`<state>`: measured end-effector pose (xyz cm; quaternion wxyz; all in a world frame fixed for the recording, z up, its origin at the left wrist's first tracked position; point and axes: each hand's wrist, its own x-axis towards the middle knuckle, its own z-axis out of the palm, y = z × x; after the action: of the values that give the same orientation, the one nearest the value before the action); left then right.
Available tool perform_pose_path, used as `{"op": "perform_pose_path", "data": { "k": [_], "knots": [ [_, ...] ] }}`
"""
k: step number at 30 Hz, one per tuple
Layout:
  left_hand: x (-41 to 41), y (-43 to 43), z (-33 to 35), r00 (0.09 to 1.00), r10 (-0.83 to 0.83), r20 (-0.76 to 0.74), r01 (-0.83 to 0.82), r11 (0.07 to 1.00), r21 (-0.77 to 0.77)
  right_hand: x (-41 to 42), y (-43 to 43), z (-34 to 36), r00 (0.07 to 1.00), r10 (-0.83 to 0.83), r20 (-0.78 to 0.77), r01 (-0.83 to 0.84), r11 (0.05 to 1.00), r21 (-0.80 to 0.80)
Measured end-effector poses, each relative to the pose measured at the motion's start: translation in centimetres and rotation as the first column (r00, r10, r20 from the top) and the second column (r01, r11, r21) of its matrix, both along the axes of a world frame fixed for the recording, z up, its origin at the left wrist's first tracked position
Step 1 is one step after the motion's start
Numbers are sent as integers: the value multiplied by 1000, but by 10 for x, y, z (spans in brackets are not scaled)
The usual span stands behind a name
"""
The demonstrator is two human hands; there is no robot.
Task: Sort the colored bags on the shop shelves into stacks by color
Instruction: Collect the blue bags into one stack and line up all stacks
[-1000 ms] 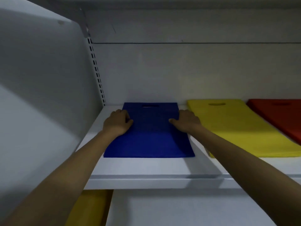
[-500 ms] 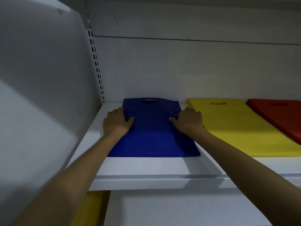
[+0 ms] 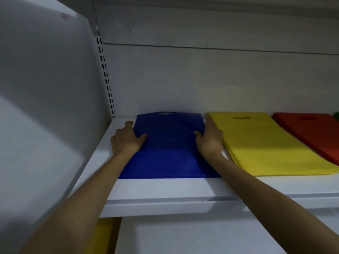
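Note:
A stack of blue bags lies flat at the left end of the white shelf, its handle cut-out against the back wall. My left hand rests at the stack's left edge, thumb on top and fingers along the side. At the right edge lies my right hand, fingers straight toward the wall and thumb on the blue surface. To the right lie a yellow stack and then a red stack. A sliver of green shows at the far right.
A white side panel closes the shelf on the left, next to a slotted upright. The back wall stands right behind the bags. More yellow bags show on the shelf below.
Both hands have slid the blue stack back toward the wall and reached further along its sides. The view has moved closer to the shelf.

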<state>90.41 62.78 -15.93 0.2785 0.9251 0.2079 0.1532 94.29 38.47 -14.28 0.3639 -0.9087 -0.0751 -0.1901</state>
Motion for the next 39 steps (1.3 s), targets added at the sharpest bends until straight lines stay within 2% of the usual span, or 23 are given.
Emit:
{"op": "perform_pose_path", "data": {
  "k": [4, 7, 11, 14, 17, 20, 25, 26, 28, 29, 30, 32, 33, 35, 37, 39],
  "knots": [
    [-2, -3, 3, 998, 51, -24, -50, 998, 44, -6, 4, -4, 945, 54, 321, -42, 998, -47],
    [-1, -2, 2, 998, 61, -15, -59, 994, 88, -12, 4, -3, 893, 69, 444, -74, 997, -5],
    [-2, 0, 3, 998, 48, 35, -48, 999, 5, -18, 5, 1, 823, 68, 564, -69, 997, -20],
    [-5, 1, 6, 977, 80, 197, -51, 988, -148, -21, 6, 3, 883, 47, 467, -93, 993, 75],
    [-11, -1, 10, 940, 107, 324, -40, 977, -208, -21, 3, 6, 964, 2, 266, -63, 973, 221],
    [-20, -6, 14, 898, 77, 434, 2, 984, -177, -22, 0, 11, 996, -44, 74, 20, 954, 299],
    [-21, -12, 42, 831, -24, 555, 106, 987, -117, -17, -5, 50, 990, -81, -116, 128, 855, 502],
    [-20, -15, 55, 780, -36, 625, 145, 981, -125, -12, -10, 63, 986, -64, -154, 141, 816, 561],
    [-20, -24, 86, 633, -38, 774, 233, 962, -143, -4, -23, 86, 966, 112, -232, 111, 629, 769],
    [-19, -29, 100, 573, -39, 819, 263, 955, -138, -2, -30, 94, 943, 212, -258, 101, 556, 825],
    [-16, -33, 110, 560, -49, 827, 281, 950, -134, -2, -37, 101, 924, 257, -284, 98, 559, 824],
    [-8, -40, 117, 671, -85, 736, 313, 933, -178, 0, -54, 105, 936, 184, -300, 95, 689, 718],
    [-4, -45, 116, 732, -104, 673, 337, 914, -225, 1, -66, 106, 960, 101, -260, 90, 771, 631],
    [3, -57, 114, 785, -145, 602, 391, 869, -302, 1, -91, 111, 991, -26, -133, 78, 913, 401],
    [7, -75, 117, 804, -173, 569, 413, 851, -325, -5, -118, 116, 997, -39, -64, 55, 961, 271],
    [11, -101, 124, 809, -205, 551, 433, 841, -324, -11, -147, 118, 999, -38, -32, 45, 968, 246]
  ]
}}
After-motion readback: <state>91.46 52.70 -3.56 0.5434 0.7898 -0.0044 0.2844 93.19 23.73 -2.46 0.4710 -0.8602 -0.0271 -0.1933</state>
